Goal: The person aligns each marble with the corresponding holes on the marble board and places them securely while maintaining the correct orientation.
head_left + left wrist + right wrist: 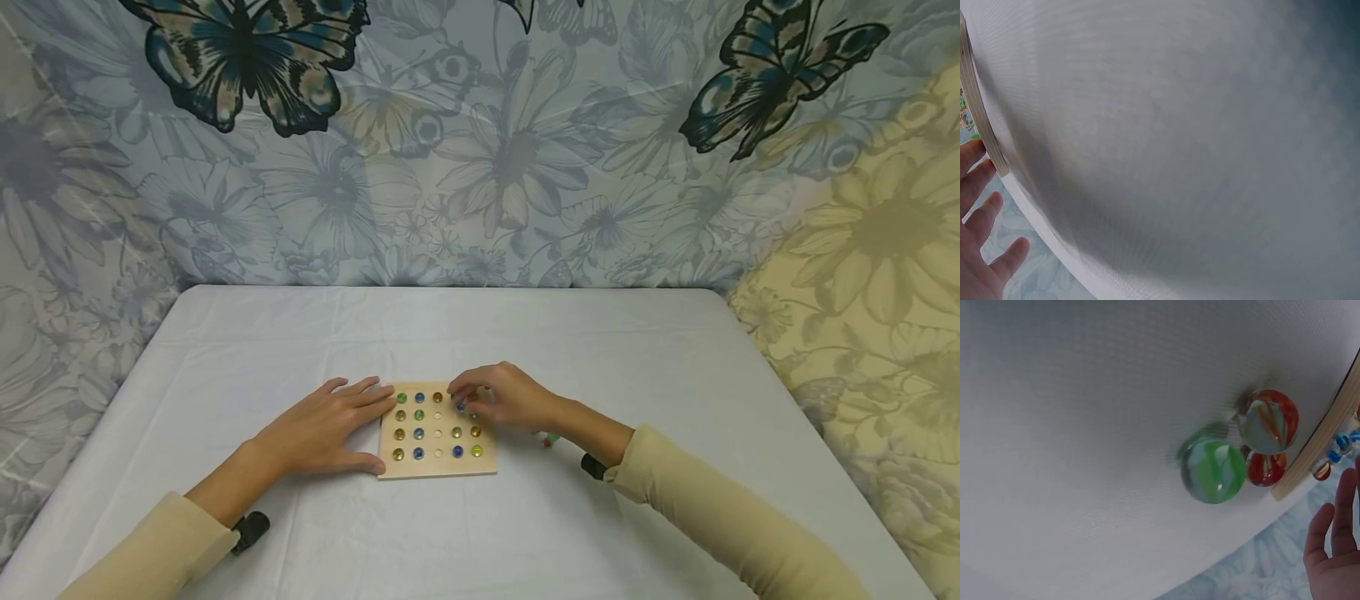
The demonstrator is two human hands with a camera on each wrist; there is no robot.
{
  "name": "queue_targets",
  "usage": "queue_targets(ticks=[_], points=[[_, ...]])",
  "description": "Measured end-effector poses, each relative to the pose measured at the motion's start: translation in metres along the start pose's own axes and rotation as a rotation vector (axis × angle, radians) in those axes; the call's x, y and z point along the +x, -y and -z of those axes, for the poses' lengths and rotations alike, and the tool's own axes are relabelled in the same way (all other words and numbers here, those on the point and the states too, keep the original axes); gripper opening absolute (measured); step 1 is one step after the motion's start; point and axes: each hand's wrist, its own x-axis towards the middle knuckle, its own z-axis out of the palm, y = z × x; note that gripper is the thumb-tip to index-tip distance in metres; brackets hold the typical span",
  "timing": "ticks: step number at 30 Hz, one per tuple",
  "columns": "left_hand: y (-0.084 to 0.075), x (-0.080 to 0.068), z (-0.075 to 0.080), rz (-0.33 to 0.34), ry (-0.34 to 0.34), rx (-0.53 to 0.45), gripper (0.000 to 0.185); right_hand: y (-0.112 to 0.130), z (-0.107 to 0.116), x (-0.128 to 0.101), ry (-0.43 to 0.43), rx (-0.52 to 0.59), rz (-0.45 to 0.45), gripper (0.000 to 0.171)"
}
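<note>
A square wooden board (pixel 447 468) lies on the table with rows of glass marbles in its hollows. Several hollows in its middle column hold no marble. My left hand (pixel 330 429) rests against the board's left side, fingers spread and thumb at the near corner; the left wrist view shows its fingertips at the board's edge (pixel 982 119). Over the far right part of the board, my right hand (pixel 506 396) pinches a blue marble (pixel 461 407) between thumb and fingertips. The hand covers some hollows there. Its outer fingers (pixel 1342 512) extend loosely in the right wrist view.
Beside the board's right edge, loose on the white tablecloth (pixel 600 342), lie a green marble (pixel 1213 470) and two reddish marbles (pixel 1269 422), partly behind the right wrist in the head view. Butterfly-patterned fabric (pixel 480 167) hangs behind the table.
</note>
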Motion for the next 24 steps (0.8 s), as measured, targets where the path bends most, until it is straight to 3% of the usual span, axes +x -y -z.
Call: queue_targets(ticks=[24], points=[[0.0006,0.0001,0.0002,-0.010,-0.002,-0.013,0.094,0.0021,-0.0078,0.0079,0.050,-0.098,-0.018,0.027]])
